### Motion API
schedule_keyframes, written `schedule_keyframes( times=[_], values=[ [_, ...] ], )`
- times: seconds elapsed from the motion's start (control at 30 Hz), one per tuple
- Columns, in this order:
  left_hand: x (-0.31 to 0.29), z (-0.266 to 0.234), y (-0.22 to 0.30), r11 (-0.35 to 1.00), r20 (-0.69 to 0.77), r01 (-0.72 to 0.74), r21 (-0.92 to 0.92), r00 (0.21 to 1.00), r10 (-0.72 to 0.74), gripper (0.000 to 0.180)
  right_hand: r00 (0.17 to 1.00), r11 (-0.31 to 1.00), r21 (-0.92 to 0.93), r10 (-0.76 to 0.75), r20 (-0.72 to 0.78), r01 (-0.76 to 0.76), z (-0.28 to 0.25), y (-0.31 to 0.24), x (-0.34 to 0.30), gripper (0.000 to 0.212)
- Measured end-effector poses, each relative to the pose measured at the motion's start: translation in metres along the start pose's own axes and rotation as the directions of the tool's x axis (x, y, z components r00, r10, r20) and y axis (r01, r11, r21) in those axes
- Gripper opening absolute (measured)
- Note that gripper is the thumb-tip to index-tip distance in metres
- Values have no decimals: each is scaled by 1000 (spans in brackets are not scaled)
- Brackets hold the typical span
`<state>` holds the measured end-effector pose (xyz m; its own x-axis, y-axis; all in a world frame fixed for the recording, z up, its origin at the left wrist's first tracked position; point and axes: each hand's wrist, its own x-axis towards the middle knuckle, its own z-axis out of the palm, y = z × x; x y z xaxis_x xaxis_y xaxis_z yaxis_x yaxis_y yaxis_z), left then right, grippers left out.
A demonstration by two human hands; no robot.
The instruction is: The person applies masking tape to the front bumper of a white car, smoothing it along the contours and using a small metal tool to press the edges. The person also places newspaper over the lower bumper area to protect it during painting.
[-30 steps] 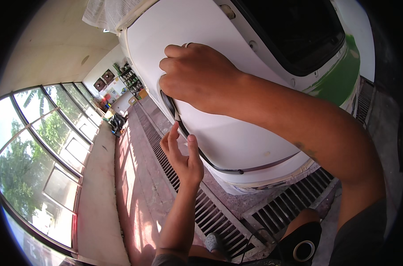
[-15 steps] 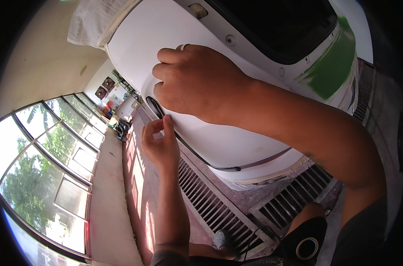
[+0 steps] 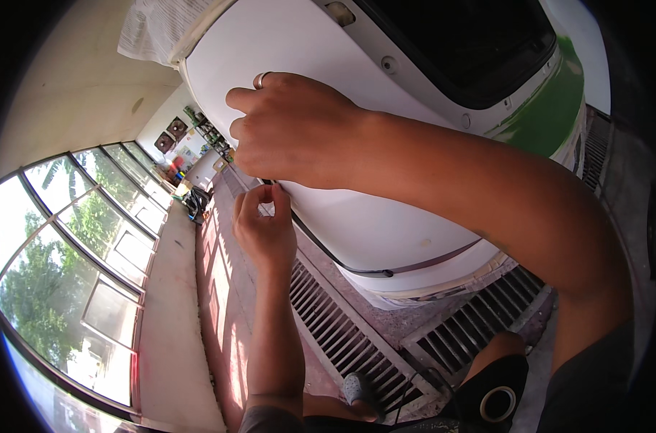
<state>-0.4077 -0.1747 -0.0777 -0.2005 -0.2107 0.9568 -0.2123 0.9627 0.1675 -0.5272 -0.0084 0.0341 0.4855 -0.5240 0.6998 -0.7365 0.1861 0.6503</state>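
Observation:
A white vehicle body panel (image 3: 386, 231) curves in front of me, with a thin black strip (image 3: 328, 252) running along its lower edge. My left hand (image 3: 264, 224) is closed in a pinch at that edge, thumb and forefinger tips meeting on the strip. Just above, my right hand (image 3: 299, 133) reaches across the panel with its fingers curled and a ring on one finger. Its fingertips face away and are hidden, so what they grip cannot be made out.
Printed paper masking (image 3: 151, 32) covers the panel's far end. A green patch (image 3: 552, 108) lies beside the dark window opening (image 3: 472, 43). Floor gratings (image 3: 350, 339) run below. A tape roll (image 3: 498, 404) rests by my leg. Windows (image 3: 75, 267) line the left wall.
My right hand has moved left along the panel edge, covering the strip's raised loop. My left thumb and forefinger have drawn together into a tighter pinch.

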Motion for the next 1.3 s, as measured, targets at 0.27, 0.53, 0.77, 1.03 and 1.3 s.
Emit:
schedule_keyframes(
  times=[0.27,0.53,0.77,1.03,1.3],
  values=[
    [2,-3,-4,1000,30,6,4,1000,-6,12,999,997,69,-36,-17,38,5,-7,17,8],
    [9,-5,-3,999,40,-5,-53,999,7,17,994,991,92,-101,37,97,12,-10,34,5],
    [6,-9,-15,999,81,41,-33,996,-38,19,993,981,173,-97,66,85,13,-14,34,5],
    [7,-13,-22,989,58,5,-150,998,3,18,973,970,236,-105,203,56,-4,-10,40,4],
    [14,-13,-18,998,145,-5,-68,989,15,18,971,958,280,-6,237,-63,-29,4,36,11]
  ],
)
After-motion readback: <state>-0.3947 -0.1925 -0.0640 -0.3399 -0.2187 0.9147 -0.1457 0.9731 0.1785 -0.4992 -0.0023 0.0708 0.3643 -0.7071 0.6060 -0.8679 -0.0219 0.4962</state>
